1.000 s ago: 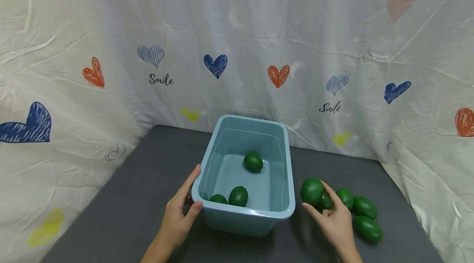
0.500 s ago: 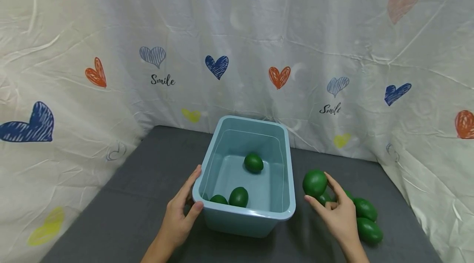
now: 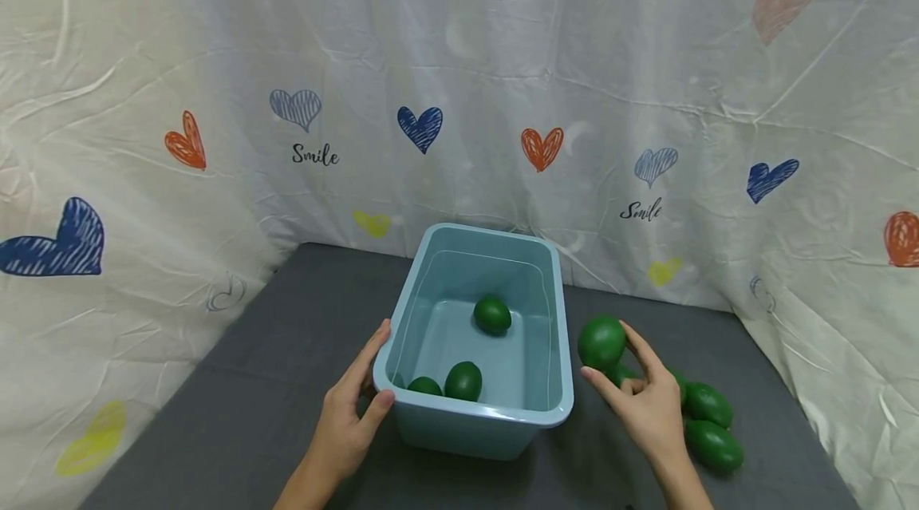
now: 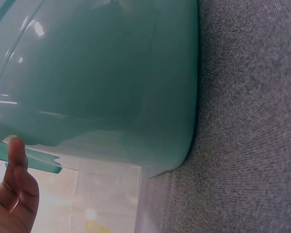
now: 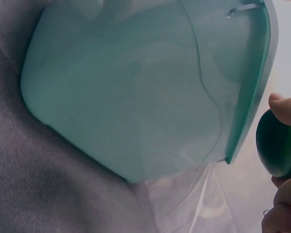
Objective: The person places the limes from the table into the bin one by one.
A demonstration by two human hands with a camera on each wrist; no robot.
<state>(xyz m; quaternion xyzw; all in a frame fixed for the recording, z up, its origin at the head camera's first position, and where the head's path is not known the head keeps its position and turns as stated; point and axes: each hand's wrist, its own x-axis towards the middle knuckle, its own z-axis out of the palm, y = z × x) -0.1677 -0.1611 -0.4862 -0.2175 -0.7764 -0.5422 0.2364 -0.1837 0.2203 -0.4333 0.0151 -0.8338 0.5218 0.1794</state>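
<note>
In the head view, my left hand [image 3: 343,418] grips the near left corner of a light blue plastic bin [image 3: 495,413], thumb at the front rim and fingers along the left side. My right hand [image 3: 649,406] pinches a glossy dark green oval fruit [image 3: 601,342] between thumb and fingers, raised just right of the bin. The right wrist view shows this held fruit [image 5: 276,145] beside the bin's rim. Inside the bin lie a green fruit [image 3: 492,315] toward the back and two by the front wall, one of them [image 3: 424,386] partly hidden by the rim.
Several more green fruits, one [image 3: 714,446] nearest the front, lie on the dark grey cloth [image 3: 287,350] right of the bin, partly behind my right hand. A white curtain [image 3: 474,39] with printed hearts hangs behind the table and along its sides.
My right hand has lifted the green fruit higher, then shifted it slightly left toward the bin. The left hand and the bin stay as they were.
</note>
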